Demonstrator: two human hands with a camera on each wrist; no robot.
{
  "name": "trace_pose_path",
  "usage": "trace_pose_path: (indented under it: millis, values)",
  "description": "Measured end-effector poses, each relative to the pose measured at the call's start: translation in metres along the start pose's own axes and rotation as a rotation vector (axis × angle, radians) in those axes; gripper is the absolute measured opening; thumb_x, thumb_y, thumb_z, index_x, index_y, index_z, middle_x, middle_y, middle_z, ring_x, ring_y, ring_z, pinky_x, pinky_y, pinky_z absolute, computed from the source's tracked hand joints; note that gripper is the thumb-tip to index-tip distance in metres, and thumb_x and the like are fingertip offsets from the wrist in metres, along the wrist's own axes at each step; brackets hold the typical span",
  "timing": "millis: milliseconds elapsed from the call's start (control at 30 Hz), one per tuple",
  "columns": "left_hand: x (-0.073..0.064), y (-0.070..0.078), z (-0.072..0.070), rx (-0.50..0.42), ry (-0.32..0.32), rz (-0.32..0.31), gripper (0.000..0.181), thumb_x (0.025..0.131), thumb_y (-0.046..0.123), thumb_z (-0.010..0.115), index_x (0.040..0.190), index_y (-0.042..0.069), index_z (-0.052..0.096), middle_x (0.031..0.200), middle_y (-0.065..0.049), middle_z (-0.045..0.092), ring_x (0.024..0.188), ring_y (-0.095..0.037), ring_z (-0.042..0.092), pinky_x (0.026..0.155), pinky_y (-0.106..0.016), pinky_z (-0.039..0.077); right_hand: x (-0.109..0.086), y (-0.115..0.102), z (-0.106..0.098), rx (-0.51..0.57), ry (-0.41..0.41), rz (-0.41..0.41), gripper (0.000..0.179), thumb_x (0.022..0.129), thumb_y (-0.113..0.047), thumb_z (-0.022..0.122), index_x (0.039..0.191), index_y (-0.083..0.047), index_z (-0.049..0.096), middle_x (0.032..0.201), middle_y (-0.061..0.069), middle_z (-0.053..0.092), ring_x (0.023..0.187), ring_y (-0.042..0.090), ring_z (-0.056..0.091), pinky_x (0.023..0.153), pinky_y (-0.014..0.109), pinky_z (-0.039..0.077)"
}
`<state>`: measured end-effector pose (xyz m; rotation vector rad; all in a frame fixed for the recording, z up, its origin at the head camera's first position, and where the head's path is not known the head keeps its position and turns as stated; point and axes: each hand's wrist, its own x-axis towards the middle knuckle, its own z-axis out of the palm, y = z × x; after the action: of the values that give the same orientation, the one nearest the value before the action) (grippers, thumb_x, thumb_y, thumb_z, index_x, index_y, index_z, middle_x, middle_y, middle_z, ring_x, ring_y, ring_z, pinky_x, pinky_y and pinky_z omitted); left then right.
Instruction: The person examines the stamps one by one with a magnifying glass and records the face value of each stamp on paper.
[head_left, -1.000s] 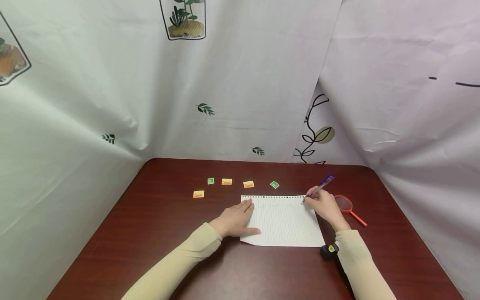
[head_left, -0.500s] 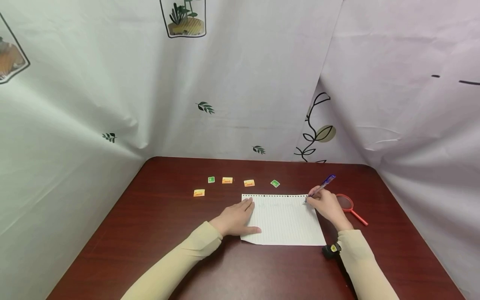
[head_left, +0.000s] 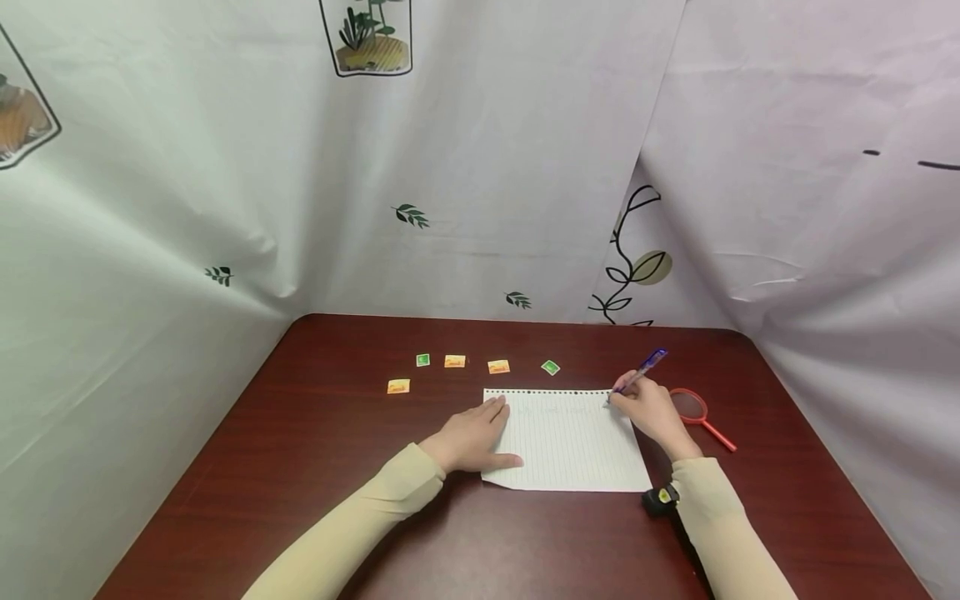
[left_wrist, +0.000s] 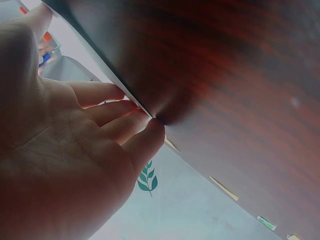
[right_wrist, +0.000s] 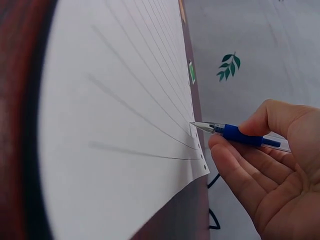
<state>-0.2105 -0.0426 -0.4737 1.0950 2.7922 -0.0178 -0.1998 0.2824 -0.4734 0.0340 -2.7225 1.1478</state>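
Observation:
A lined sheet of paper [head_left: 566,446], punched with holes along its far edge, lies on the dark red table. My left hand [head_left: 471,437] rests flat on the sheet's left side, fingers straight and thumb apart. In the left wrist view the fingertips of that hand [left_wrist: 85,125] touch the paper's edge. My right hand [head_left: 651,410] pinches a blue pen [head_left: 643,367] near the sheet's far right corner. Seen from the right wrist, the tip of the pen [right_wrist: 232,132] meets the paper near the punched edge. Faint writing runs along the top of the sheet.
A red magnifying glass [head_left: 703,419] lies right of my right hand. Beyond the paper are several small yellow cards [head_left: 498,367] and two green ones [head_left: 551,367]. A black device [head_left: 660,500] sits by the right wrist. Patterned white cloth [head_left: 480,167] surrounds the table.
The right hand and pen shift slightly right, then slightly back left, along the top of the sheet. The left hand stays in place.

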Motion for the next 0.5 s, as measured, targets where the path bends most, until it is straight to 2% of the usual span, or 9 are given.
trace_pose_path:
  millis: [333,500]
  values:
    - [0.0000,0.0000,0.0003,-0.005,-0.004,-0.003,0.095,0.092,0.070,0.054,0.155,0.001,0.035,0.162,-0.015,0.032,0.149,-0.025,0.031,0.115,-0.037,0.035,0.0003,-0.0036,-0.0069,-0.018,0.040,-0.005,0.010,0.092,-0.010,0.066,0.101,-0.006,0.063,0.088,0.010,0.069,0.071,0.019,0.056,0.058,0.032,0.043]
    - [-0.0002,0.0002,0.0006,-0.008,-0.004,-0.008,0.095,0.092,0.070,0.054,0.155,0.001,0.035,0.162,-0.014,0.032,0.149,-0.024,0.031,0.114,-0.037,0.035,0.0007,-0.0008,-0.0078,-0.038,0.036,-0.003,0.011,0.093,-0.010,0.066,0.102,-0.005,0.062,0.090,0.010,0.070,0.071,0.019,0.055,0.058,0.031,0.041]
